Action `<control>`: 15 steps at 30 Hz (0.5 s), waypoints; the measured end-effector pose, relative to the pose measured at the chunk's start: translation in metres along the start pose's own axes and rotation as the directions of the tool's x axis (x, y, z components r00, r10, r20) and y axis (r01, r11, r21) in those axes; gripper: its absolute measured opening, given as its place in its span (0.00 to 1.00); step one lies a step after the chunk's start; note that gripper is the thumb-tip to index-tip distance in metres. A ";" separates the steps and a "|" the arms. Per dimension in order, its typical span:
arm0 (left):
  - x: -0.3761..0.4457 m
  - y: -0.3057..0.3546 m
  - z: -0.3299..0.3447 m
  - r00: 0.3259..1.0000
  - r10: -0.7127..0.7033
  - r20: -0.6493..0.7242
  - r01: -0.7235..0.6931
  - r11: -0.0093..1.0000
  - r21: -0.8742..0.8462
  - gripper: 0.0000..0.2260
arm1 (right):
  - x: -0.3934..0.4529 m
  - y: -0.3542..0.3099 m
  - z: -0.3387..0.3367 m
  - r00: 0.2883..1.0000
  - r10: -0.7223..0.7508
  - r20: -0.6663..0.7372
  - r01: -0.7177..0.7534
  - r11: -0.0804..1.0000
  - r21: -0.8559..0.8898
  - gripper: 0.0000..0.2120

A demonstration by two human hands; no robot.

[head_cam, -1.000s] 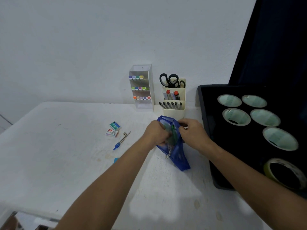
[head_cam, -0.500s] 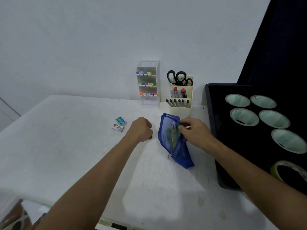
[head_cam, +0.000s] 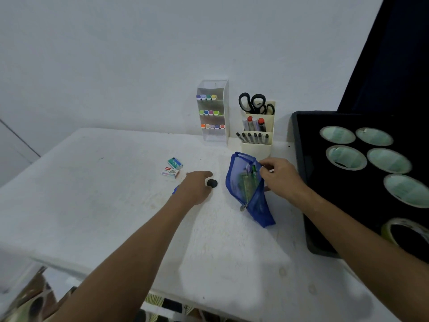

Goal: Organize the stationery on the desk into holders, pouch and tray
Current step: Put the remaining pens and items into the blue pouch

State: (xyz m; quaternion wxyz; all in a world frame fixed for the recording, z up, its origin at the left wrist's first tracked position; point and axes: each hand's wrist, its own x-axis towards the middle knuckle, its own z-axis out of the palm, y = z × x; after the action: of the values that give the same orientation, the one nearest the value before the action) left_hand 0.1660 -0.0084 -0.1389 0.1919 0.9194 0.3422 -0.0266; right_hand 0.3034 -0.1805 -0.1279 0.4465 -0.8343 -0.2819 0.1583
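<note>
Left hand (head_cam: 193, 188) has left the blue pouch (head_cam: 249, 189) & now reaches w/ loose fingers, holding nothing, twd small dark item (head_cam: 212, 183) on worktop (head_cam: 104, 194), while right hand (head_cam: 279, 177) keeps pinching pouch mouth open — prob next item to go in.

— Where does the view look from?
— One head-worn wide-angle camera, above the near edge of the counter (head_cam: 92, 205), facing forward and down toward the wall.
— How near?
— Close: both forearms run in from the bottom corners, the left hand (head_cam: 193, 187) and right hand (head_cam: 282, 178) mid-frame.
— A second view?
— Only this one; the black tray (head_cam: 301, 182) is cut off at the right edge.
</note>
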 end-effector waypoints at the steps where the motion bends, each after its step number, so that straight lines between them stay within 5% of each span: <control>1: 0.000 0.002 0.002 1.000 0.011 -0.003 -0.011 1.000 0.025 0.18 | -0.001 -0.001 -0.001 1.000 0.005 -0.002 -0.005 1.000 0.008 0.11; 8: 0.001 0.018 -0.002 0.997 -0.041 -0.058 0.041 0.999 -0.004 0.13 | -0.004 -0.003 -0.004 1.000 0.002 -0.015 -0.002 0.999 0.032 0.09; 12: 0.003 0.038 -0.009 0.983 0.012 -0.186 -0.042 0.987 -0.155 0.14 | -0.004 -0.004 -0.005 1.000 -0.006 -0.015 0.006 1.000 0.029 0.10; 15: 0.007 0.057 -0.009 0.989 0.020 -0.144 -0.062 0.953 -0.295 0.12 | -0.004 -0.004 -0.004 1.000 -0.005 -0.006 0.006 1.000 0.031 0.11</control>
State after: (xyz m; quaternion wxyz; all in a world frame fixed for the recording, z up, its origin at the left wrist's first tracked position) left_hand 0.2068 -0.0401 -0.1134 0.3051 0.8864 0.3355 0.0936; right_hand 0.3003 -0.1837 -0.1220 0.4607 -0.8270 -0.2804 0.1588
